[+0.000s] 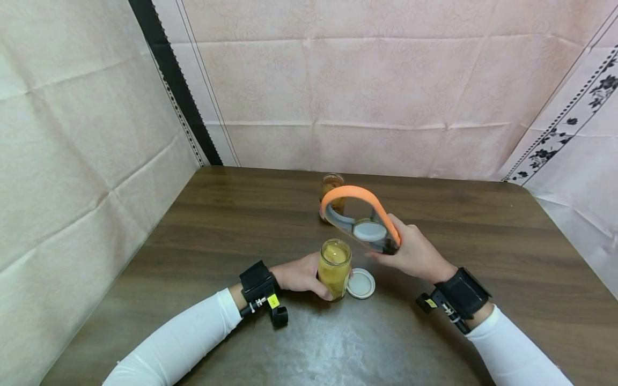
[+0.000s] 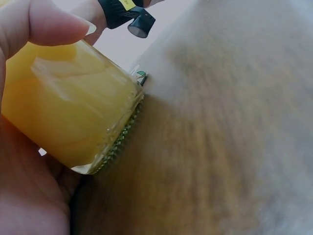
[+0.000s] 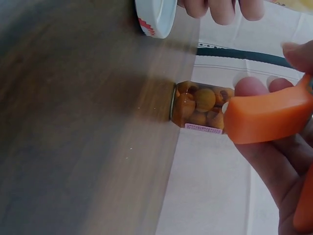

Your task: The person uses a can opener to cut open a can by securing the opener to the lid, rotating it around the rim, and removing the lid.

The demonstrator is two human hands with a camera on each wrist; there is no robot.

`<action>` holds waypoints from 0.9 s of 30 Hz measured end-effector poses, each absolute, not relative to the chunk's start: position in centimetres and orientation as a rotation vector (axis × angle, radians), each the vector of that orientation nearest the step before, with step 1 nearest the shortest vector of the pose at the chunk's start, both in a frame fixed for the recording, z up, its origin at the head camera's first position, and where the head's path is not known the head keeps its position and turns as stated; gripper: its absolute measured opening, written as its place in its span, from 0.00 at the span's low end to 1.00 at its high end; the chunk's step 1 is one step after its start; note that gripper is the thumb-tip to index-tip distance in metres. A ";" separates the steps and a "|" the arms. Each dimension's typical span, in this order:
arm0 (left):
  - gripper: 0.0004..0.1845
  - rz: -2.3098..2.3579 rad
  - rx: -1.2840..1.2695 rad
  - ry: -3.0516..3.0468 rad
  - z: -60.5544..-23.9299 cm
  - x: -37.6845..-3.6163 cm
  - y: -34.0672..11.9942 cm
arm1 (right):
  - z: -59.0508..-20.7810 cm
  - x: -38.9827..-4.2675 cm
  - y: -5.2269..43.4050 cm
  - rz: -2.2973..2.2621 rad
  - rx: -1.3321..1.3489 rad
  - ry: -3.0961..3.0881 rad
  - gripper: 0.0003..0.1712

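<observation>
My left hand (image 1: 301,275) grips a lidless glass jar (image 1: 333,273) with yellow contents, thumb and fingers curled round its side. The same jar (image 2: 68,105) fills the left part of the left wrist view. Beside it on the table lies a white lid (image 1: 361,283), close to my left fingertips. My right hand (image 1: 417,252) holds an orange and grey loop-shaped tool (image 1: 354,192), which looks like a jar opener, above the table. A pale round disc (image 1: 369,231) shows through the loop; what it belongs to is partly hidden.
Toward the table's far edge stands a glass jar (image 1: 333,181) of orange-brown round pieces, partly covered by the tool. The dark wooden table (image 1: 232,214) meets a cloth backdrop (image 1: 386,96) behind and another hanging cloth (image 1: 87,134) at the left.
</observation>
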State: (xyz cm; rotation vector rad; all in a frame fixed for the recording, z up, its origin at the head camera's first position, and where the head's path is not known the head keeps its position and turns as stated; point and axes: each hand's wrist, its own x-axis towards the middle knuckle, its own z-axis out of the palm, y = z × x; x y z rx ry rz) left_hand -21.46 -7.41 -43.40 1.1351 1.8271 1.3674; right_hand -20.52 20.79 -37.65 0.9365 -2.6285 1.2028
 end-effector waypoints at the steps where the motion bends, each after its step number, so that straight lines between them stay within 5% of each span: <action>1: 0.33 1.369 1.129 1.829 -43.4 -21.5 -7.4 | -37.7 -20.5 20.9 1.199 0.924 -2.631 0.32; 27: 0.29 1.441 0.985 1.928 -43.3 -21.2 -7.2 | -37.9 -20.0 22.9 1.245 0.852 -2.591 0.37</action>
